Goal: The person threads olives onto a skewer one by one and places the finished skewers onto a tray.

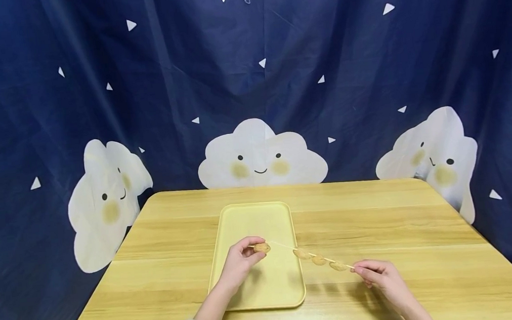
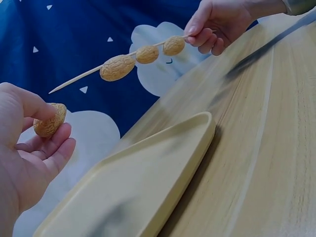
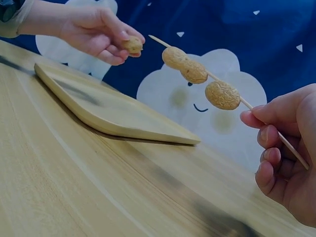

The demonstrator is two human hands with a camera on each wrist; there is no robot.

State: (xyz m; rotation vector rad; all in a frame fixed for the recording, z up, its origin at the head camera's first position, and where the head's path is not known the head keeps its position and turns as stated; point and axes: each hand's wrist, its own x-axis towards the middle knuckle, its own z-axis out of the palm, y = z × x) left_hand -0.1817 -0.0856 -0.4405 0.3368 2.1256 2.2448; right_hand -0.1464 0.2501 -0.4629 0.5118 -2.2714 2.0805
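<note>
My left hand [image 1: 239, 264] is over the tray and pinches a wrinkled, tan oval piece [image 2: 51, 121] between thumb and fingertips. My right hand [image 1: 387, 279], to the right of the tray, grips a thin wooden skewer [image 3: 295, 154] by its rear end. Threaded along the skewer are three similar wrinkled pieces [image 2: 117, 67], clustered toward my right hand in the left wrist view. The bare pointed tip [image 2: 64, 87] slants toward the loose piece, with a gap between them. What exactly the tan pieces are, I cannot tell.
A pale yellow rectangular tray [image 1: 254, 216] with a raised rim lies on the wooden table [image 1: 156, 270], below my left hand. Behind the table hangs a dark blue curtain [image 1: 228, 55] printed with white clouds and triangles.
</note>
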